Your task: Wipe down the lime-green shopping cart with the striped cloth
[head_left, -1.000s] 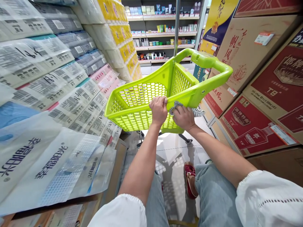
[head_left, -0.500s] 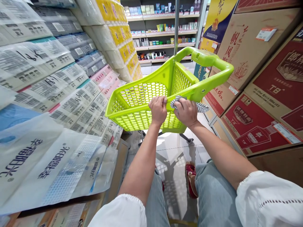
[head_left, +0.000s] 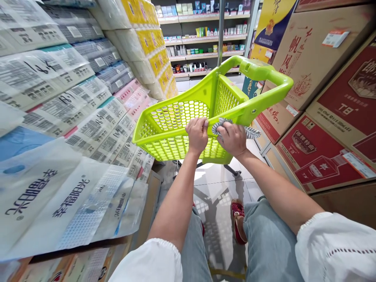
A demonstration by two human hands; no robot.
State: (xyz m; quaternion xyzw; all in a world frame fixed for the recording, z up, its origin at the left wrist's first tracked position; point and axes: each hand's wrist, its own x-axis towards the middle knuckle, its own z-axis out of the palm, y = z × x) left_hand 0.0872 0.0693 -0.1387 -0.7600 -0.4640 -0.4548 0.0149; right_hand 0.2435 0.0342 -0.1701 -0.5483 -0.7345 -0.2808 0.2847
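A bright green plastic shopping cart [head_left: 173,137] stands crosswise in front of me, its handle end to the right. The basket shows nothing inside where I can see into it. My left hand [head_left: 197,135] is closed around the near rim of the cart. Just right of it, my right hand [head_left: 232,138] is closed on a grey-and-white striped cloth [head_left: 252,132], pressed against the same rim. Part of the cloth hangs out past the hand on both sides; the rest is hidden under the fingers.
Stacked packs of paper [head_left: 88,102] line the left side, with yellow-and-white packs [head_left: 152,43] behind. Red and brown cartons [head_left: 311,149] are piled on the right. Beyond the cart, a metal pole [head_left: 221,31] rises before shelves [head_left: 202,39] of small bottles and boxes. White floor tiles [head_left: 217,188] lie below.
The view has shifted very slightly, so everything sits a little further right. Both hands keep their places on the cart's rim, with the cloth still under the right one.
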